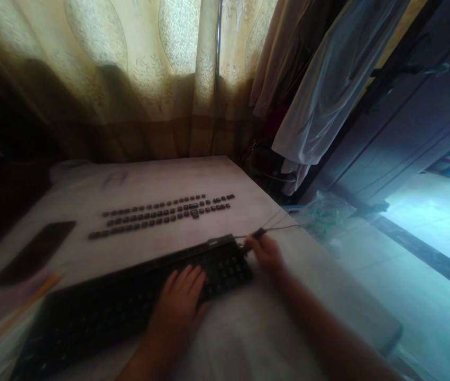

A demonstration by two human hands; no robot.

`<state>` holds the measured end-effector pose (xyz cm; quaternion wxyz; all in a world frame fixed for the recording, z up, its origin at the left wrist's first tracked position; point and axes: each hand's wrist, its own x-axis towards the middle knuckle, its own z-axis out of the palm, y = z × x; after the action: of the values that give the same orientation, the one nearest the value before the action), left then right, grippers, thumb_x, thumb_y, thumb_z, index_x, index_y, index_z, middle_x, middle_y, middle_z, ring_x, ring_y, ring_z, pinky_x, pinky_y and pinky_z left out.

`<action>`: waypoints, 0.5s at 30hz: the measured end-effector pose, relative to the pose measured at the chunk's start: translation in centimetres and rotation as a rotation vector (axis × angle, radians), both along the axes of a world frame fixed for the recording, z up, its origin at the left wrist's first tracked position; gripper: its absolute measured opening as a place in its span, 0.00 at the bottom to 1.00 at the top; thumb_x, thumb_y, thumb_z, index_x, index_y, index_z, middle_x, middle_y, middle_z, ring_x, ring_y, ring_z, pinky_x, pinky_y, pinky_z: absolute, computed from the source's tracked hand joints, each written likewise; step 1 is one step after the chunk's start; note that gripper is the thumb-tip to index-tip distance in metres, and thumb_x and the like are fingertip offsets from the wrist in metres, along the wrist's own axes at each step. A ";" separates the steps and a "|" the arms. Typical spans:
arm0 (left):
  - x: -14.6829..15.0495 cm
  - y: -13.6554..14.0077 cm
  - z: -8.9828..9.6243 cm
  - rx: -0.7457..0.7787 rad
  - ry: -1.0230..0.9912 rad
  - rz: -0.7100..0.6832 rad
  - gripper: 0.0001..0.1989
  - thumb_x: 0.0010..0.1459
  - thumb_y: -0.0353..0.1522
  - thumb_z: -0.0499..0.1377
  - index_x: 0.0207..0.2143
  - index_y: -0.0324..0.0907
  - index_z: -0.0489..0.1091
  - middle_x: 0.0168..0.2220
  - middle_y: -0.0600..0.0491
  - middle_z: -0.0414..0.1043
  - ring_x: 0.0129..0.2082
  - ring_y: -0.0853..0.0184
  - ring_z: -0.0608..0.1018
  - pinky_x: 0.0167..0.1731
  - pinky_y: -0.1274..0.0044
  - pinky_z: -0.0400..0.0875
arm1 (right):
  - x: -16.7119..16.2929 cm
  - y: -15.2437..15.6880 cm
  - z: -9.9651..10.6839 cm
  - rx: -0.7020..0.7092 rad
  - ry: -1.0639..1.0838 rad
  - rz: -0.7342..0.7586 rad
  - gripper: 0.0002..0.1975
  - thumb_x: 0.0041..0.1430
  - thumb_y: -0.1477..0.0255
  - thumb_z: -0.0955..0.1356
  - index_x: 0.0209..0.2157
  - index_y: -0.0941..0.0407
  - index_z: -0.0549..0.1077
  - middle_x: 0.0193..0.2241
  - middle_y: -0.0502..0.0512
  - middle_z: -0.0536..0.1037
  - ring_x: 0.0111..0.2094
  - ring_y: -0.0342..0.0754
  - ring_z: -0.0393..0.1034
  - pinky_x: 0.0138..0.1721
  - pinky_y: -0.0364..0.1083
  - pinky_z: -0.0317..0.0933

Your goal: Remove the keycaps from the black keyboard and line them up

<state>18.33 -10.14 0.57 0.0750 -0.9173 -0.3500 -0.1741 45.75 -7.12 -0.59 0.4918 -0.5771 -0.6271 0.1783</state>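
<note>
A black keyboard (129, 296) lies slanted across the front of the table, its key area dark and blurred. My left hand (181, 296) rests flat on it, right of its middle, fingers stretched out. At the keyboard's upper right corner, my right hand (263, 253) is closed around a small dark-handled tool (259, 233), whose kind is too blurred to tell. Its lower end is close to the keyboard's right edge. Behind the keyboard, loose black keycaps (157, 220) are laid out in several rows.
A dark phone-like slab (36, 251) lies at the left, near an orange strip (18, 312). A thin cable (284, 227) runs right from the keyboard. Beyond the table's right edge are a clear plastic bag (323, 214) and hanging clothes (320, 90). Curtains (141, 79) hang behind.
</note>
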 end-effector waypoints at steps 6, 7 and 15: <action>0.1 0.0 0.0 0.006 -0.016 -0.001 0.21 0.61 0.35 0.54 0.56 0.38 0.64 0.55 0.45 0.70 0.55 0.54 0.72 0.52 0.58 0.67 | -1.5 -0.3 0.4 -0.002 0.087 0.008 0.14 0.62 0.62 0.63 0.29 0.56 0.71 0.22 0.52 0.75 0.24 0.47 0.71 0.26 0.43 0.65; 0.0 0.0 0.0 0.005 -0.027 -0.006 0.22 0.61 0.36 0.55 0.56 0.37 0.64 0.55 0.44 0.70 0.55 0.54 0.72 0.52 0.58 0.67 | -2.2 -0.6 0.8 0.015 0.079 0.020 0.13 0.62 0.63 0.63 0.30 0.56 0.71 0.23 0.52 0.75 0.25 0.47 0.71 0.27 0.43 0.65; -0.6 -0.9 -0.1 -0.073 -0.411 0.025 0.29 0.57 0.40 0.60 0.58 0.40 0.60 0.48 0.43 0.74 0.47 0.55 0.77 0.46 0.63 0.73 | -8.8 -4.2 3.9 0.381 -0.100 0.294 0.08 0.65 0.74 0.62 0.33 0.54 0.71 0.27 0.52 0.75 0.30 0.45 0.69 0.32 0.43 0.65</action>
<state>17.77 -11.06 0.48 -0.0291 -0.8603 -0.3752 -0.3439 36.96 -11.29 3.27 0.5290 -0.3845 -0.7502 0.0978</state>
